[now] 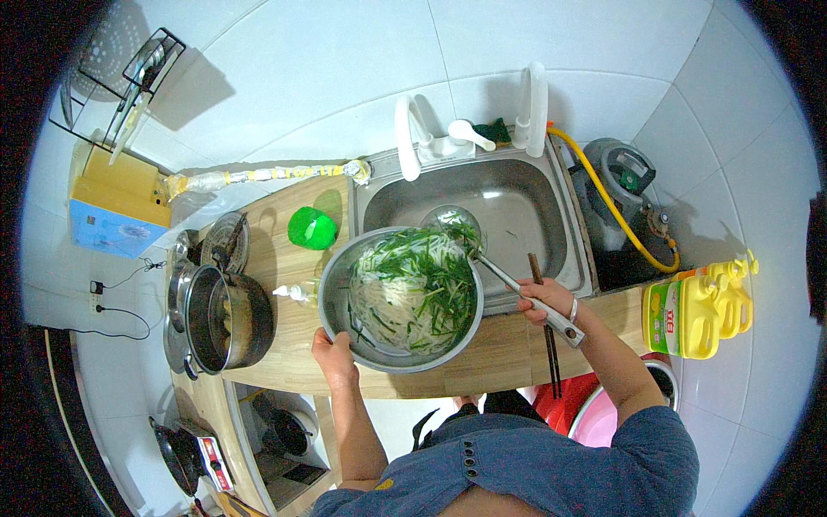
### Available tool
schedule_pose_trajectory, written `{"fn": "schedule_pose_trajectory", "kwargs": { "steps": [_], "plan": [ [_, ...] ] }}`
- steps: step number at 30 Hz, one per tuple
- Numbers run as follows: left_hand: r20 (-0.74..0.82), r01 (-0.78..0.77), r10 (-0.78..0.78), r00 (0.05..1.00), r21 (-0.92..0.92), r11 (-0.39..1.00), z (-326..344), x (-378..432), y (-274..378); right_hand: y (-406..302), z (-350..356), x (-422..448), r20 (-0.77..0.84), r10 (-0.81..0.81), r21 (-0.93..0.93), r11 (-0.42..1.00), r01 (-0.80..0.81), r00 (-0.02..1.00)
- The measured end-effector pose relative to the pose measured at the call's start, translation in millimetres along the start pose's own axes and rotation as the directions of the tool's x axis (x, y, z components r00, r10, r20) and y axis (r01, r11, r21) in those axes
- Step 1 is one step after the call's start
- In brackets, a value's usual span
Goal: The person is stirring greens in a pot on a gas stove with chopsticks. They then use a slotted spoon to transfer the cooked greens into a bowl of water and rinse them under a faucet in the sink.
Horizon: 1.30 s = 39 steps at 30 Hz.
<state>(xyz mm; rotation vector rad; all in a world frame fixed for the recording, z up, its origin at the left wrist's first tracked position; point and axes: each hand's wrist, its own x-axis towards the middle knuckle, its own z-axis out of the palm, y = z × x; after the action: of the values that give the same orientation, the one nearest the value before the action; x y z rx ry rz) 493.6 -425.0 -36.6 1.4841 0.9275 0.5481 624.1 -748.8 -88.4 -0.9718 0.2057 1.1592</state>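
My left hand [336, 358] grips the near left rim of a wide metal bowl [402, 365]. The bowl is held over the wooden counter and the front left corner of the sink, and holds pale noodles [387, 291] with chopped green leaves [452, 284]. My right hand [548, 302] holds the handle of a metal ladle [513, 284] and a pair of dark chopsticks [551, 352] together. The ladle's head reaches over the bowl's far right rim, with some greens at it; its exact contact with the food is unclear.
Behind the bowl is a steel sink [523, 194] with a white faucet [446, 145]. On the left stand a metal pot [239, 320], a green object [313, 228] and a small bottle [294, 292]. Yellow jugs [698, 316] and a gas cylinder [614, 174] are at right.
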Motion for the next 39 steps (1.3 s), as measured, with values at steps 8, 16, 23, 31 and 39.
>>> {"fn": "schedule_pose_trajectory", "kwargs": {
  "steps": [8, 16, 23, 31, 39],
  "plan": [
    [0.004, -0.015, 0.015, 1.000, -0.007, 1.000, 1, 1, 0, 2, -5, 2, 0.018, -0.002, 0.005, 1.000, 0.002, 1.000],
    [0.039, -0.016, 0.013, 0.999, 0.079, 0.997, -4, 6, -6, 3, -9, 2, 0.024, -0.008, -0.002, 1.000, 0.008, 1.000],
    [0.001, -0.021, 0.021, 1.000, 0.031, 0.999, 7, -1, 7, 3, -12, 1, 0.002, -0.003, 0.005, 1.000, 0.003, 1.000],
    [0.008, -0.035, 0.035, 0.999, 0.069, 0.997, 6, 1, 6, 3, -12, 0, 0.010, 0.010, 0.017, 1.000, -0.011, 1.000],
    [0.009, -0.039, 0.039, 0.999, 0.082, 0.996, 9, -1, 11, 0, -5, -5, 0.008, 0.009, 0.060, 0.998, -0.009, 1.000]
  ]
}}
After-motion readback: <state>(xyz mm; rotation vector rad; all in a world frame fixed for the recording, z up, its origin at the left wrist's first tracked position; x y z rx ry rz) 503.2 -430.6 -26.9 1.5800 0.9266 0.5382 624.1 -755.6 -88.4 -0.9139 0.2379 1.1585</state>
